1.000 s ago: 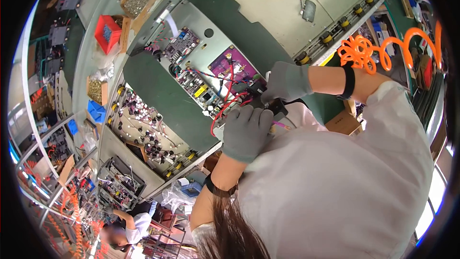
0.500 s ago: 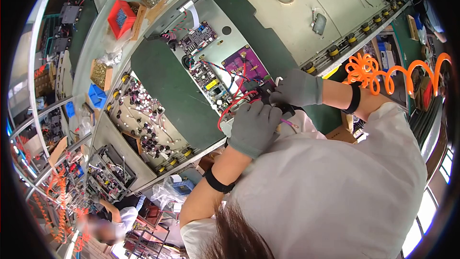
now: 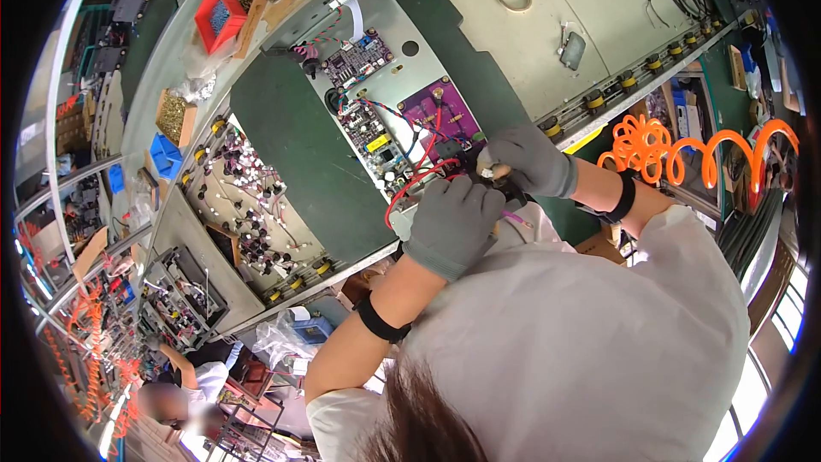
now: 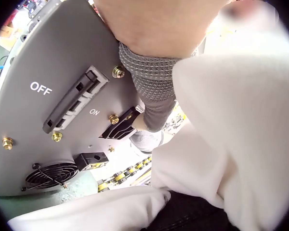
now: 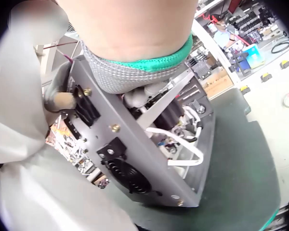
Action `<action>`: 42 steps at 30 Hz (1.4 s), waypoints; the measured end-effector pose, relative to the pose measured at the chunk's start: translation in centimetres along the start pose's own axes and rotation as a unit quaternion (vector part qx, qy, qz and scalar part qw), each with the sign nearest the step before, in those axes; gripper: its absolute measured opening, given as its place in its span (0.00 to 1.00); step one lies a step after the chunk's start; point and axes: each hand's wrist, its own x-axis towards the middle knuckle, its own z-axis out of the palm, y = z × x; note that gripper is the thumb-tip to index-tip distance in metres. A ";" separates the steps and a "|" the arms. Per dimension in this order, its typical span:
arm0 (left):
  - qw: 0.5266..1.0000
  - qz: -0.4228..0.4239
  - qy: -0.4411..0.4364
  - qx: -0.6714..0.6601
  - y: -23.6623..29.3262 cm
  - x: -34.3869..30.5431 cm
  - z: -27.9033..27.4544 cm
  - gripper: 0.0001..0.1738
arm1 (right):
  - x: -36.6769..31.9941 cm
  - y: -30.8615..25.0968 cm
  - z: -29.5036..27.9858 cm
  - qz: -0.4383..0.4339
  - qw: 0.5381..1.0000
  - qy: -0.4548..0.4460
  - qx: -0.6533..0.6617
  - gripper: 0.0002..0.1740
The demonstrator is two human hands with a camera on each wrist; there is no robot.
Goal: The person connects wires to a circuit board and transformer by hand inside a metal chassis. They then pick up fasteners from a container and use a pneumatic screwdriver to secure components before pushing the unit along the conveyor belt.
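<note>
A grey metal case (image 4: 19, 106) has an open top. Its front panel carries OFF/ON lettering, a switch slot (image 4: 77, 98), a fan grille (image 5: 127, 175) and a black slotted part (image 5: 86, 106). My gloved left hand (image 3: 453, 227) reaches over the panel. In the right wrist view its bare thumb tip (image 5: 65, 101) lies against the black slotted part; its other fingers are largely hidden. My gloved right hand (image 3: 534, 158) is at the case's other corner, fingers curled, pinching a small white piece (image 3: 487, 174) beside red wires (image 3: 419, 180). A purple circuit board (image 3: 436, 111) sits inside the case.
A green mat (image 3: 299, 154) lies under the case. Many small wired parts (image 3: 248, 197) lie left of it. Red (image 3: 221, 13) and blue (image 3: 165, 156) bins stand along the far side. An orange coiled hose (image 3: 641, 150) hangs at right. Another person (image 3: 205, 381) works lower left.
My right hand has turned and lowered slightly toward the left hand, and a bare fingertip and white piece now show at its fingers. My left hand stays at the panel. The head view has shifted.
</note>
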 end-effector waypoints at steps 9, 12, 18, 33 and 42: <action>1.000 0.007 -0.011 0.003 0.0 -0.1 -0.4 0.14 | 1.6 -1.8 -1.3 0.122 0.982 0.006 0.147 0.15; 0.998 -0.012 -0.012 -0.063 -0.2 0.4 -1.1 0.14 | 1.7 -2.1 -2.5 0.288 0.920 -0.003 0.266 0.11; 0.952 -0.247 0.022 -0.177 -0.1 1.6 -0.3 0.17 | 1.6 -2.5 -3.4 0.171 0.973 -0.023 0.153 0.07; 0.955 -0.207 -0.013 -0.213 0.0 1.9 -0.7 0.09 | -4.5 6.2 2.5 0.367 0.881 -0.146 0.261 0.14; 0.956 -0.018 0.064 -0.286 -0.6 1.6 -1.0 0.10 | -2.5 8.9 4.0 0.232 0.908 -0.250 0.244 0.06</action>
